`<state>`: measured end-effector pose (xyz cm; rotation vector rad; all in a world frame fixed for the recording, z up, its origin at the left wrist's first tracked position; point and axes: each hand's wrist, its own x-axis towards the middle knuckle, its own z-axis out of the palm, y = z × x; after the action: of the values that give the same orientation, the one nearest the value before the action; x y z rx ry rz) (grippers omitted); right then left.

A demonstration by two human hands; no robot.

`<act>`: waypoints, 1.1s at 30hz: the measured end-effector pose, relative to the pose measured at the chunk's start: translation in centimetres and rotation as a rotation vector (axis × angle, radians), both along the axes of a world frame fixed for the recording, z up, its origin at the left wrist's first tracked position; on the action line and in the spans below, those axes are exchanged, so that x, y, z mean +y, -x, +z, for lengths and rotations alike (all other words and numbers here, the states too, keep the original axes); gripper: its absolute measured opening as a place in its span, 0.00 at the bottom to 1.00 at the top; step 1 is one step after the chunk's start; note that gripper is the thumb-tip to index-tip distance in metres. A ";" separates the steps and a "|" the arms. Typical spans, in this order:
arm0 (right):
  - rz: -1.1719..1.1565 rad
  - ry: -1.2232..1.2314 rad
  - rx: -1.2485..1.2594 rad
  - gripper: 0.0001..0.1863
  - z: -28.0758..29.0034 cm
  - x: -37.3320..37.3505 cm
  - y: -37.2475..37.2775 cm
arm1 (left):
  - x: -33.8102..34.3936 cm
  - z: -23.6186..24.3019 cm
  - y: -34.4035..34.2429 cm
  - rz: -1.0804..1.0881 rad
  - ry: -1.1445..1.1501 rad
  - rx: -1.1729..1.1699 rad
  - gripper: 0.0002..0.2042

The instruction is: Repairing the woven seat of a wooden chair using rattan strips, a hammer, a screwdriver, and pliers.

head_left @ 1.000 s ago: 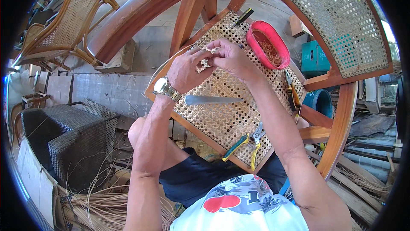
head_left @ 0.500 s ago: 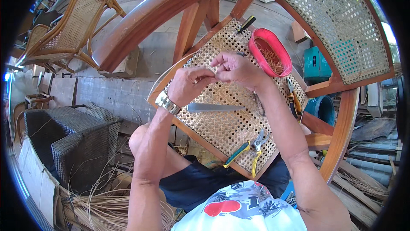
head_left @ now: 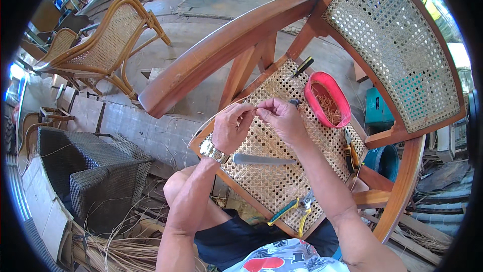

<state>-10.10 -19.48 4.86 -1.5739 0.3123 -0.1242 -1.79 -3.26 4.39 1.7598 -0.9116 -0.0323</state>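
Above the woven cane seat of a wooden chair, my hands meet fingertip to fingertip. My left hand, with a metal watch on its wrist, is closed in a pinch. Thumb and forefinger of my right hand are also pressed together. Whatever sits between the fingertips is too small to make out. Just below, a long grey tapered tool lies on the cane. Pruning shears with green and yellow handles lie near the seat's front corner.
A red oval tub with cane scraps sits on the seat, beside orange-and-black-handled pliers and a black-handled tool. The curved wooden armrest and cane backrest rise around it. A rattan chair stands left; cane strands lie lower left.
The whole view has shifted, so the chair and tools appear lower and farther right. My hands stay together at the fingertips; the right fingers have drawn into a tighter pinch.
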 end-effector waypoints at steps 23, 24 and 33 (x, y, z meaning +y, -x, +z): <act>0.085 0.649 -0.091 0.08 -1.7 -5.0 -5.3 | 1.1 -1.7 -3.2 0.230 -0.488 -0.208 0.12; 0.135 0.674 -0.083 0.07 -1.9 -5.3 -5.7 | 1.1 -2.0 -3.3 0.229 -0.478 -0.207 0.12; 0.339 0.682 -0.056 0.07 -2.7 -6.2 -9.2 | -0.8 -1.7 -4.0 0.203 -0.062 0.275 0.08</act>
<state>-0.89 -25.68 2.19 -2.2692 -0.0612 -0.0070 2.22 -4.09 2.67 1.8430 -0.5362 -0.1679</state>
